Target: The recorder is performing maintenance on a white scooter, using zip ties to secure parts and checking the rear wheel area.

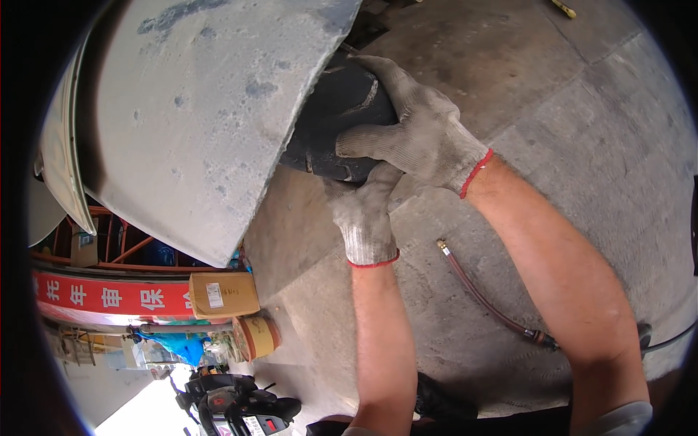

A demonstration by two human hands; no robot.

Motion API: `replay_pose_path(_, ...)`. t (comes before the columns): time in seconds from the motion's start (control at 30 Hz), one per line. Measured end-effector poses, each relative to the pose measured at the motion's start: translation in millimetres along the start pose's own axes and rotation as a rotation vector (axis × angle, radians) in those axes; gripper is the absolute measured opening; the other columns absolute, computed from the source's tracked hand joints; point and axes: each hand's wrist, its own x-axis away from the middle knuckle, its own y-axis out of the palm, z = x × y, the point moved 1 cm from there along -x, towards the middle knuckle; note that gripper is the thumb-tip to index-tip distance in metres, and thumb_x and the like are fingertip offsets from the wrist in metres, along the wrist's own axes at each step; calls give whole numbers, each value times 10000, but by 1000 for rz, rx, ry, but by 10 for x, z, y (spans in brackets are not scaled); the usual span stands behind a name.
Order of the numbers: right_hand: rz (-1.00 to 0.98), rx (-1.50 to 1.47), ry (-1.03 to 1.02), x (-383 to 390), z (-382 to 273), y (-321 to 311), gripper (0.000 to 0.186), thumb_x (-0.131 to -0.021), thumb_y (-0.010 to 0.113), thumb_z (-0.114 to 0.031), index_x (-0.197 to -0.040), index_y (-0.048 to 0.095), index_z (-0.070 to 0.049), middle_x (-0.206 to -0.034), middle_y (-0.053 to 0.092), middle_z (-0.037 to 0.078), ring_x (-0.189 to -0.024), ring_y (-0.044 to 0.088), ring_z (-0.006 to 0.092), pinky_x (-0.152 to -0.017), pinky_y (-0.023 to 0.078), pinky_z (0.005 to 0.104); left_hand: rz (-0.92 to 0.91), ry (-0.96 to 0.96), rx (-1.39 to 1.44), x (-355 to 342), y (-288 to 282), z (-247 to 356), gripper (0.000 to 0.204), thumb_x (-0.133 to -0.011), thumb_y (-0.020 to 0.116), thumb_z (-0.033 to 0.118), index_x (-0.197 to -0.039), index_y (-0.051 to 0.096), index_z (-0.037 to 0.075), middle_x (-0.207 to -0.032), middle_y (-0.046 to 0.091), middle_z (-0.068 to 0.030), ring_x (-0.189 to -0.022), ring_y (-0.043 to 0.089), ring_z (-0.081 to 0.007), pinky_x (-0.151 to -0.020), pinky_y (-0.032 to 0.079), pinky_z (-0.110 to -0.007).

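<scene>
A black tyre point(327, 116) with a grooved tread shows from beneath the lower edge of a large grey, pitted body panel point(211, 116). Both of my hands are on it, in off-white knit gloves with red cuffs. My right hand point(418, 127) grips its right side, thumb laid across the tread and fingers curving over the far side. Lower down, my left hand point(363, 211) holds the near end from below, and most of its fingers are hidden behind the rubber. The panel covers the rest of the tyre.
On the concrete floor lies a dark red hose point(480, 291) with a brass fitting, between my forearms. A cardboard box point(231, 294), a round yellow-brown container point(258, 337) and a parked motor scooter point(233, 403) are at the lower left. A yellow-tipped object point(564, 9) lies far off.
</scene>
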Motion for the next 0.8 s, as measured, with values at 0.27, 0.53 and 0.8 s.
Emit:
replay_pose_path(0.27,14,-57,-6,-1,19,21,868,-613,784,-433,-1326,478,-46,-1195,605,192,-1133,582,322,-988,449,367,-25,13,-42,29,12,38,860,-575,869,-34,-1312,434,50,-1259,556,-127,-1104,593,-210,-908,546,-327)
replay_pose_path(0.53,3,15,7,0,-15,30,845,-665,822,-360,-1370,420,-124,-1220,610,131,-1160,580,268,-1015,452,369,5,-31,-22,-3,-16,24,882,-594,861,-30,-1340,400,63,-1279,542,-128,-1109,588,-204,-916,546,-328)
replay_pose_path(0.8,21,-14,-21,-12,33,31,888,-601,782,-475,-1317,478,-47,-1191,602,187,-1118,588,323,-980,457,378,14,-82,-109,33,-8,-9,851,-621,856,-7,-1345,416,71,-1282,545,-104,-1125,573,-195,-939,526,-316)
